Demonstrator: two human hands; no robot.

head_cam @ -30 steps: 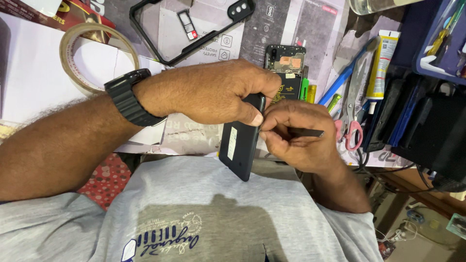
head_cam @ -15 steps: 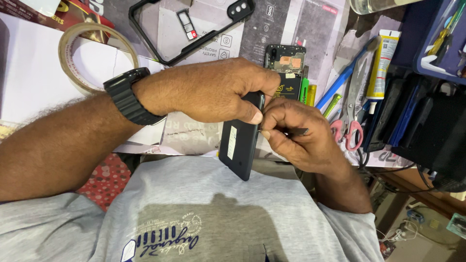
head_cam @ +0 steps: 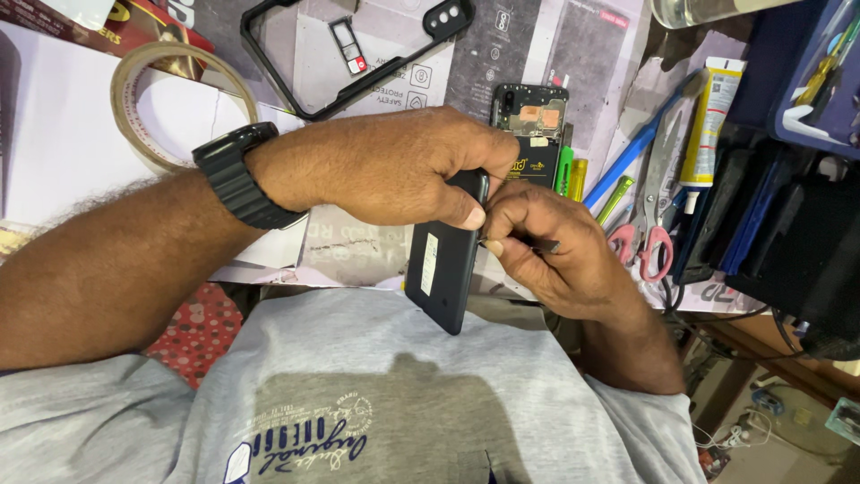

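Left hand (head_cam: pixel 403 166) clamped around top of dark phone (head_cam: pixel 445 260), right hand (head_cam: pixel 555 255) pinching thin dark tool (head_cam: pixel 528 242) against phone's edge, scissors (head_cam: pixel 649 224) beyond right hand, tape roll (head_cam: pixel 170 99) beyond left wrist

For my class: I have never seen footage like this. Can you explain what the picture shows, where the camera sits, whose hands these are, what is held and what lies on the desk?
The camera sits on a person's head and looks down, so the grey shirt at the bottom is the wearer's own chest. Both hands are bare. The left hand, with a black watch on its wrist, grips a dark phone by its top. The right hand pinches a thin dark tool against the phone's edge. On the cluttered desk lie a roll of tape, a black phone frame, an opened phone, pink-handled scissors and a tube of glue.
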